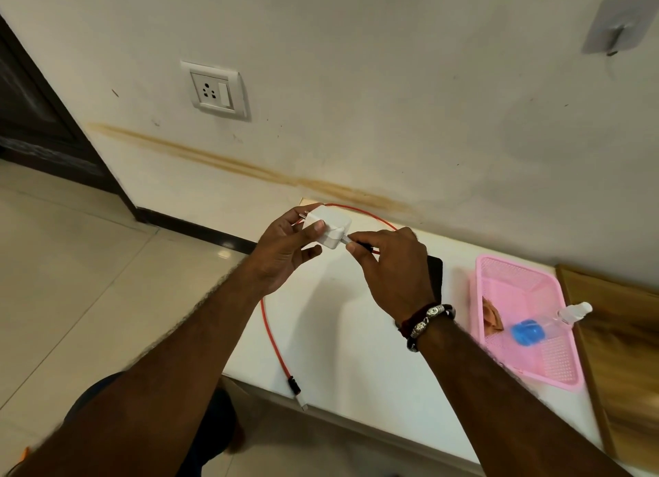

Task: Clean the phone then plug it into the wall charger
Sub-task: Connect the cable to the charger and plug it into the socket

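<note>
1. My left hand (285, 251) has its grip closed on the white charger (326, 232): thumb pressed on the near face, fingers curled behind it, the lower fingers loose. The plug pins poke out toward 10 o'clock.
2. My right hand (392, 266) pinches the connector at one end of the red cable (265, 328) in a narrow grip, thumb and forefinger, right at the charger's 4 o'clock corner. The metal tip touches the charger; I cannot tell whether it is seated.
3. The cable arcs out from behind both hands at 12 o'clock and also runs down at 6 o'clock across the white tabletop (374, 369); its free end lies near the tabletop's front edge.
4. The phone (435, 276), dark, lies flat on the tabletop under my right hand, mostly hidden; only its edge shows at 3 o'clock of that wrist.
5. The wall socket (215, 89) sits well apart from the charger, at 11 o'clock, nothing plugged in.
6. A pink basket (499, 273) at 3 o'clock holds a spray bottle (545, 325) with a blue label and a brownish cloth (492, 318).
</note>
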